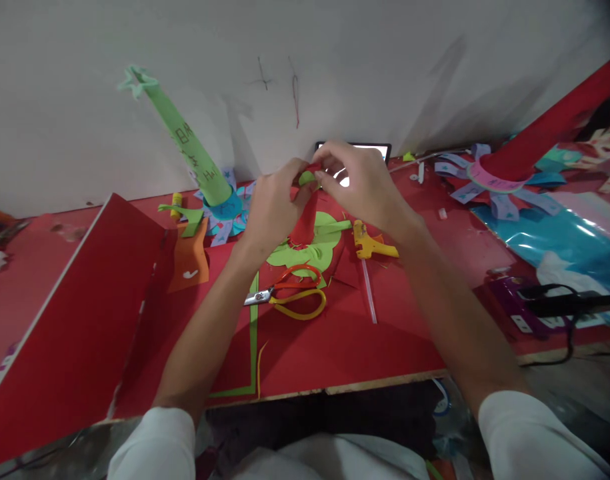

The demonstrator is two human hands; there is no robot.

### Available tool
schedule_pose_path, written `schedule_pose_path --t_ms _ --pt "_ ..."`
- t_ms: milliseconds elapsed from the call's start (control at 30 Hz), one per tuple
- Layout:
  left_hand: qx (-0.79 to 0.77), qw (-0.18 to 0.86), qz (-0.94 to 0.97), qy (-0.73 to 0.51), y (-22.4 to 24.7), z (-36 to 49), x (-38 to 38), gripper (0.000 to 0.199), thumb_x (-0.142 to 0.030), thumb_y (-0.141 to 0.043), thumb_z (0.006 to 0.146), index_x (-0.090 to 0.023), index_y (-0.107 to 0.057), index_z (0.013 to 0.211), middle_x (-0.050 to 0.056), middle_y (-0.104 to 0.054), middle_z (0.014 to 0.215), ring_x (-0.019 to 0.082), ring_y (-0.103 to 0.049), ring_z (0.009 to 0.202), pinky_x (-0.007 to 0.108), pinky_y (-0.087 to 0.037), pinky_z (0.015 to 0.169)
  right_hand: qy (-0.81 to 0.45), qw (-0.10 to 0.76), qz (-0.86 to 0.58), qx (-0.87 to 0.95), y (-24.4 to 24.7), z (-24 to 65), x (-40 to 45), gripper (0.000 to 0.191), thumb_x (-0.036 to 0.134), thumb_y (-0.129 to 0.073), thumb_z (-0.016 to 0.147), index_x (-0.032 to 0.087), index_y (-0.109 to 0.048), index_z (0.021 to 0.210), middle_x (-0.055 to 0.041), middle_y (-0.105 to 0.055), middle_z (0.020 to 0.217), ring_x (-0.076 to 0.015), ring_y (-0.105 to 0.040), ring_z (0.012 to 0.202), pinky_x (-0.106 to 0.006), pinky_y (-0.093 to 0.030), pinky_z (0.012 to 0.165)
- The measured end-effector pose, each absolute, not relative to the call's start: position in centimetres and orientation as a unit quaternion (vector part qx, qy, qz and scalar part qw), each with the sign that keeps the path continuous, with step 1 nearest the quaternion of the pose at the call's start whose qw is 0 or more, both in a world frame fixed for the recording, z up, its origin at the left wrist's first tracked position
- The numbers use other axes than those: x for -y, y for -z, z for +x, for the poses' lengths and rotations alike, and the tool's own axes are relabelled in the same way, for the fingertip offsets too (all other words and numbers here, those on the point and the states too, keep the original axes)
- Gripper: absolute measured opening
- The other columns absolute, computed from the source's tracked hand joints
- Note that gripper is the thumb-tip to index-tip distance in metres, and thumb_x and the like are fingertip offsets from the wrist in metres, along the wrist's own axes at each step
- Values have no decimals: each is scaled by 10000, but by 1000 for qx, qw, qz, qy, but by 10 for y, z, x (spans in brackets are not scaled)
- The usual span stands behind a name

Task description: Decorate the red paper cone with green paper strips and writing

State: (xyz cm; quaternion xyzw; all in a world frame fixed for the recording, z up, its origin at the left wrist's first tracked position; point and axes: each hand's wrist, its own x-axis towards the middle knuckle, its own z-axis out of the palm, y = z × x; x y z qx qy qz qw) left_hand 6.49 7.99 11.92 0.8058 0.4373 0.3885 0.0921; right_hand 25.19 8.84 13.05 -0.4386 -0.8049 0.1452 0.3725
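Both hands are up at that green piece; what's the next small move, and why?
Probably press the green piece gently against the red piece beside it: the left hand and right hand meet there, their grip hides whether it's fastened, and the yellow glue gun lies free nearby.

Both hands, the left (277, 207) and the right (359, 180), meet at the top of a paper cone (303, 227); below the grip, a petalled base (329, 233) surrounds the cone's foot. Behind the grip, a tablet (379, 148) stands near the wall (185, 40). Nearer the wearer lie scissors (265, 295), crossing a paper strip (253, 347). Right of the grip and lower sits a glue gun (365, 247), its glue stick (369, 293) pointing toward the wearer; farther right are another cone (549, 123) and, before it, a plastic packet (549, 223). Left of the grip stands a third cone (185, 143), with a paper sheet (191, 257) in front and a raised board (95, 313) farther left.
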Motion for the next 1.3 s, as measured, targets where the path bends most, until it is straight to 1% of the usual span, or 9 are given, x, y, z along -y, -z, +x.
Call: schedule_pose_path --t_ms 267,467,633,800,867,967,1067,1167,1300 --pt "-440 97 804 -388 -120 66 -78 148 -357 -570 1016 -305 -658 1123 38 -779 1036 259 -739 1069 417 -578 914 -146 371 -445 802 -135 252 -85 226 468 -545 1003 313 -670 1108 -78 -774 1056 -307 -710 1021 -456 -553 864" --pt "-443 110 803 -383 -119 66 -78 166 -385 -556 1023 -305 -649 1135 50 -773 1074 270 -730 1111 421 -568 919 -150 365 -446 804 -137 254 -85 235 473 -532 1008 315 -677 1104 -66 -775 1046 -298 -714 1029 -444 -559 859" --pt "-436 107 807 -383 -121 67 -77 168 -399 -548 1030 -286 -645 1108 46 -777 1040 248 -742 1041 399 -570 892 -145 367 -437 808 -134 256 -87 168 430 -647 955 312 -670 1073 -56 -771 1055 -292 -714 979 -455 -559 864" --pt "-441 81 812 -373 -124 69 -74 105 -306 -576 1016 -247 -648 1062 35 -778 1019 211 -743 958 351 -549 837 -136 395 -413 809 -130 257 -93 121 351 -718 911 295 -667 1006 -36 -761 963 -263 -704 884 -444 -572 833" --pt "-441 78 812 -374 -124 69 -74 102 -304 -577 1016 -242 -651 1050 33 -778 998 201 -740 941 332 -543 818 -133 412 -398 809 -129 257 -95 87 328 -712 916 282 -665 973 -19 -751 913 -238 -694 836 -419 -572 810" --pt "-439 81 810 -381 -123 69 -74 111 -333 -594 1008 -258 -657 1060 31 -776 983 199 -733 938 318 -544 800 -137 420 -387 809 -128 257 -96 65 344 -679 947 281 -667 949 -7 -745 886 -231 -692 839 -408 -560 828" --pt "-437 84 810 -382 -122 68 -76 116 -331 -599 1003 -264 -662 1074 33 -767 977 207 -728 952 324 -541 812 -124 411 -388 815 -129 257 -96 87 349 -625 980 286 -670 941 -7 -747 887 -232 -695 848 -402 -547 837" --pt "-443 90 805 -384 -121 67 -77 122 -323 -605 1002 -258 -660 1089 39 -752 981 222 -727 981 340 -533 839 -85 404 -396 820 -131 257 -94 124 304 -555 1006 290 -669 958 -4 -743 880 -225 -682 817 -384 -531 792" --pt "-454 98 794 -393 -119 66 -79 122 -344 -618 1005 -259 -654 1086 36 -728 971 243 -721 1033 358 -519 879 -72 435 -393 807 -134 257 -91 113 260 -543 1006 304 -647 1008 -15 -748 996 -227 -692 872 -375 -534 786"
